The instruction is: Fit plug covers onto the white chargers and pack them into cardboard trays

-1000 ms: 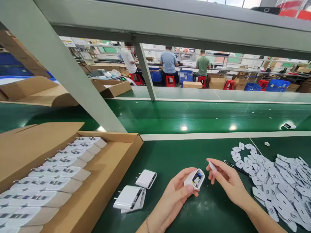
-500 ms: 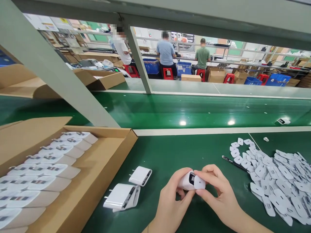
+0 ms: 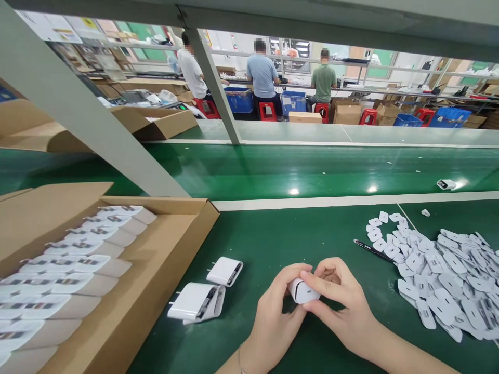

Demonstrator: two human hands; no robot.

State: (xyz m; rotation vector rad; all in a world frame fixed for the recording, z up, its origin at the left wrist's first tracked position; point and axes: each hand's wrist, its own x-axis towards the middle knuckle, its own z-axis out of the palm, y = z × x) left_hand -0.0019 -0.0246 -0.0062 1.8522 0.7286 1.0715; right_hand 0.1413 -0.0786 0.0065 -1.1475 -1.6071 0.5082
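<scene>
Low in the middle of the head view, my left hand (image 3: 275, 309) is closed round a white charger housing (image 3: 295, 286). My right hand (image 3: 341, 301) pinches a white end cap (image 3: 307, 294) between thumb and fingers. The cap lies against the housing's end, with a dark gap along one edge. To the left of my hands, a charger with an open end (image 3: 225, 271) lies on the green bench, near two more chargers (image 3: 195, 301) that overlap. A large heap of loose white end caps (image 3: 440, 280) spreads out to the right.
An open cardboard box (image 3: 175, 259) with rows of white chargers (image 3: 78, 283) stands at left. A black pen-like tool (image 3: 372, 250) lies by the caps. Behind the bench runs a green conveyor belt (image 3: 265, 171) carrying one charger housing (image 3: 446, 184). A slanted metal post (image 3: 97, 114) rises at left.
My right hand has moved left, bringing the end cap over the housing's opening, which showed dark before. On the belt the lone housing has shifted slightly left. The view has tilted slightly.
</scene>
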